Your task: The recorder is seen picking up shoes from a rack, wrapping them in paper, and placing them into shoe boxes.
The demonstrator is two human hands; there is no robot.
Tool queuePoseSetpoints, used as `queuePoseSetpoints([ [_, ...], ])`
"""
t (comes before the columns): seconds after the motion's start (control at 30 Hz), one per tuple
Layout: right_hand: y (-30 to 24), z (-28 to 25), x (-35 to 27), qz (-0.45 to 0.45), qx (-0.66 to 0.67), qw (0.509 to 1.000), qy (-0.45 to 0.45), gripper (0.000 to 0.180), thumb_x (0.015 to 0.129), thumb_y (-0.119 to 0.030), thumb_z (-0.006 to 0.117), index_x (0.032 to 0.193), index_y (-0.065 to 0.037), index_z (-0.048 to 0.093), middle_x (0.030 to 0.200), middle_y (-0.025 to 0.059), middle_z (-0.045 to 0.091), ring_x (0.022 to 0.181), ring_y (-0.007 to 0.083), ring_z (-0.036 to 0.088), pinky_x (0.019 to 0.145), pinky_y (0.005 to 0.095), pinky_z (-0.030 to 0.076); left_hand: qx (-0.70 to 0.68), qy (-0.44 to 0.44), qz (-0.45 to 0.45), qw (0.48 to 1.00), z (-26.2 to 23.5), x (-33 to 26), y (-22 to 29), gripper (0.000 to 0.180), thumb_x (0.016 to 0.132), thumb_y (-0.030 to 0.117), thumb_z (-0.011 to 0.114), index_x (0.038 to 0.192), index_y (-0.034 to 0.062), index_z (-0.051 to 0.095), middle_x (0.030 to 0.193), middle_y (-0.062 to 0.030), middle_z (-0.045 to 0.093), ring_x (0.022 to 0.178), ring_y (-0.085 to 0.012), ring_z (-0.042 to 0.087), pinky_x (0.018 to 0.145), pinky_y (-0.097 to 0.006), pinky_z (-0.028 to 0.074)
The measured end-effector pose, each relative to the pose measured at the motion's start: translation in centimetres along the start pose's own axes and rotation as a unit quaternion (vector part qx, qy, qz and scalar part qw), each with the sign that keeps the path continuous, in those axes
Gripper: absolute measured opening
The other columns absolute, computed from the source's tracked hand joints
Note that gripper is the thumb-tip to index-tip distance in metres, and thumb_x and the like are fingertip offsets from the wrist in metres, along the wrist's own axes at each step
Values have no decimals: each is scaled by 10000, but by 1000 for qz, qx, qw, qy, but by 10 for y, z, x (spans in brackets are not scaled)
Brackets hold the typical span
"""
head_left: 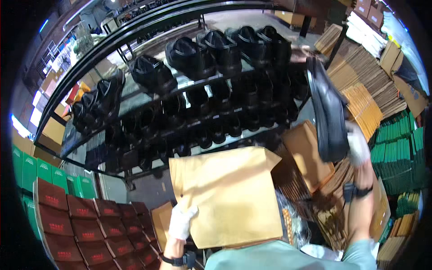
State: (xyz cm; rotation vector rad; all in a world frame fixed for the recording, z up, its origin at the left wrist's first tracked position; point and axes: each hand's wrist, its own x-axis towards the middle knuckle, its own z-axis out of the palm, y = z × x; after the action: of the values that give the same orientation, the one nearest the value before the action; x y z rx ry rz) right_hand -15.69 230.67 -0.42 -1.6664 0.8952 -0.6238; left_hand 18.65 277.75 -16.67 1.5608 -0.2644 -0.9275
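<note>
Hands [182, 222] [358, 146] at tan paper [234, 198], shoes [327, 112]

The sheet [236, 202] is pale yellow-tan, crossed by a darker shadow band. The held footwear [327, 112] is black with grey highlights; the racked shoes [189, 57] are black too. White covers the left hand [183, 222] and right hand [357, 144]. The shirt [279, 258] is pale grey-green. Maroon boxes [85, 227] bear red print; the leftmost boxes [44, 171] are green.

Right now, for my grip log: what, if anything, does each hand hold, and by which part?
Left hand: tan paper, by its left edge. Right hand: black shoe, by its side, toward the lower end.
</note>
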Motion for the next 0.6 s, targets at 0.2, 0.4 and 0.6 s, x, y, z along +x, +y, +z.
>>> queuePoseSetpoints([
  [0.2,-4,135,-163,-7,-193,980,-51,596,935,-284,777,1423,40,667,1291,246,726,1244,381,697,1126,464,514,-40,-86,37,995,31,-37,67,490,1010,186,770,1442,-21,670,1176,-78,807,952,-144,749,827,-330,625],
  [0.4,-40,135,-148,-238,-408,876,-95,291,800,-91,714,1057,31,771,1149,206,711,1076,426,671,964,482,561,103,-271,0,957,195,-39,-84,900,1103,349,663,1646,-185,183,984,-230,731,906,-369,742,819,-489,612],
  [0.6,-37,212,-81,-438,-552,683,-191,351,704,-205,786,1000,-17,781,1237,259,683,1235,449,623,1088,553,518,349,-419,281,790,180,-87,0,591,1042,244,659,1491,-107,506,797,-297,721,748,-457,752,693,-507,612],
])
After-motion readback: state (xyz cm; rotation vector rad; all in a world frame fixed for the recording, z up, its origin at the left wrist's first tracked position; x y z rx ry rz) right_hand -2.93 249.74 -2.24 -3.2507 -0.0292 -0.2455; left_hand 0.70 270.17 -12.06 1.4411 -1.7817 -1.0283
